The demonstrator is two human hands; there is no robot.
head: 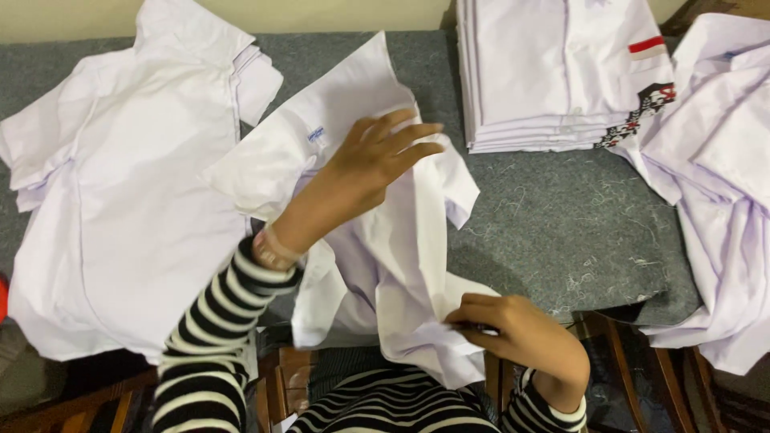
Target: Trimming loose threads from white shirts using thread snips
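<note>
Grey felt surface (pixel 561 216) w/ loose threads, cream wall far. White shirt (pixel 401 240) centre-near: right hand (pixel 513 329) fingers pinch hem, left hand (pixel 377 152) fingers apart on it. Folded stack (pixel 553 72) far right, loose shirts (pixel 136 192) left.

my shirt (pixel 393 240): white | folded stack (pixel 553 72): white, red stripe, black-red patch | table cover (pixel 561 216): grey | my sleeves (pixel 216 329): black-white stripes

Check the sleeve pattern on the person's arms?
Black and white stripes on both sleeves, clearest in the head view, on the left arm.
</note>
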